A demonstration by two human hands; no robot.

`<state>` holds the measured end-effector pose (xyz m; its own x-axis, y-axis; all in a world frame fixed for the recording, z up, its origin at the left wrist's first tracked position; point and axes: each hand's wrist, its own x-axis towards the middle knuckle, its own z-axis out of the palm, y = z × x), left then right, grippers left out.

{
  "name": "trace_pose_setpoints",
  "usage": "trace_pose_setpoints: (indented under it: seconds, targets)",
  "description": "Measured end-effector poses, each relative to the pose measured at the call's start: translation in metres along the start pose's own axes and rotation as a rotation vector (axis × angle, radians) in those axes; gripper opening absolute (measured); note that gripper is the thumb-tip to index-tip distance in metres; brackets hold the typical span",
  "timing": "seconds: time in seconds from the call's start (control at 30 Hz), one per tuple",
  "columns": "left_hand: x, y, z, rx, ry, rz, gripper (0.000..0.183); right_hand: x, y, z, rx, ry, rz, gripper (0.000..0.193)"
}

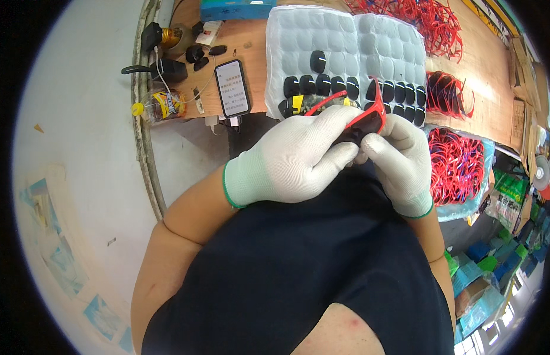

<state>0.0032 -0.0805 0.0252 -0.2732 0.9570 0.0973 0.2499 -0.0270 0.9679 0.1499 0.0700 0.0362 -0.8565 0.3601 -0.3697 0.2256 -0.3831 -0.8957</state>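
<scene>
Both hands wear white knitted gloves and meet in front of my chest at the table's near edge. Between them is a pair of red-framed sunglasses [378,110] with a dark lens, its temples pointing away from me. My left hand [313,151] is closed on the frame's left part, thumb toward the lens. My right hand [400,157] pinches the other part, thumb and fingers close to the dark lens. Fingers hide much of the frame. Just beyond lies a white dimpled tray [313,35] with rows of dark lenses [323,84]. A dark tool with yellow bands [316,103] lies at its near edge.
A phone [232,89], a plastic bottle with a yellow cap [162,106] and small black parts [197,54] are left of the tray. Red frames pile up at the back right [434,29]; more fill a bag [455,160] at right. Finished-looking red glasses [449,94] stand in a row.
</scene>
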Motion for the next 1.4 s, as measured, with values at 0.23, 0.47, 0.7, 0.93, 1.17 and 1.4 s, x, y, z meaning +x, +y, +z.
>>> trace_pose_setpoints:
  seconds: [0.23, 0.47, 0.7, 0.93, 1.17, 1.4]
  targets:
    - [-0.010, 0.015, 0.017, 0.204, 0.129, 0.265, 0.033, -0.019, -0.011, -0.002, -0.069, -0.079, 0.013, 0.016]
    - [0.017, 0.015, 0.009, 0.346, -0.010, 0.132, 0.038, -0.011, -0.011, -0.012, -0.036, 0.104, 0.004, 0.024]
    - [0.063, 0.018, 0.015, 0.242, -0.413, 0.058, 0.025, -0.002, -0.006, -0.083, -0.683, -0.288, -0.562, 0.029]
    - [0.112, -0.176, -0.002, 1.009, 0.148, -0.830, 0.060, 0.010, -0.013, -0.119, -0.655, -0.216, -0.551, 0.028]
    - [0.111, -0.176, -0.009, 0.831, 0.348, -0.800, 0.042, 0.006, -0.011, -0.153, -0.331, -0.346, -0.273, 0.070]
    - [0.099, -0.043, 0.047, -0.762, 0.288, -0.514, 0.021, 0.018, -0.001, -0.146, -0.333, -0.118, -0.282, 0.033]
